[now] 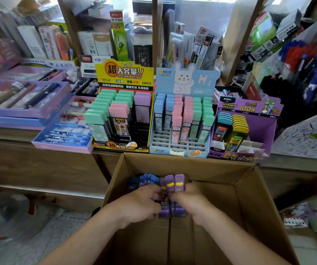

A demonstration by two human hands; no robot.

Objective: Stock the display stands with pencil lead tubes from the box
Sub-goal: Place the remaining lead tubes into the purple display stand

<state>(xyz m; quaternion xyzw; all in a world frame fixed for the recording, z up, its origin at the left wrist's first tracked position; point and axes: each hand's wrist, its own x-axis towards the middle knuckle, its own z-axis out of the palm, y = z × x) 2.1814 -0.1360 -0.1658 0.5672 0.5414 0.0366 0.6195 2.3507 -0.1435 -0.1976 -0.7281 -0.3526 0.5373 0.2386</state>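
An open cardboard box (245, 190) stands below the counter. Inside it, my left hand (140, 205) and my right hand (191, 202) together grip a bunch of purple pencil lead tubes (175, 185), standing upright between them. More blue and purple tubes (146, 179) lie in the box behind my left hand. On the counter stand three display stands: a yellow-and-black one (123, 77) with green, pink and lilac tubes, a light blue rabbit one (184, 148) with blue, pink and green tubes, and a purple one (257, 119) holding blue and yellow-capped tubes with bare slots at its right.
Purple and blue trays of pens (27, 100) lie on the counter to the left. Shelves packed with stationery boxes (100, 43) rise behind the stands. A sloping scribbled board (307, 134) and racks of pens (307, 60) fill the right side. The counter's wooden front (39, 163) drops to the floor.
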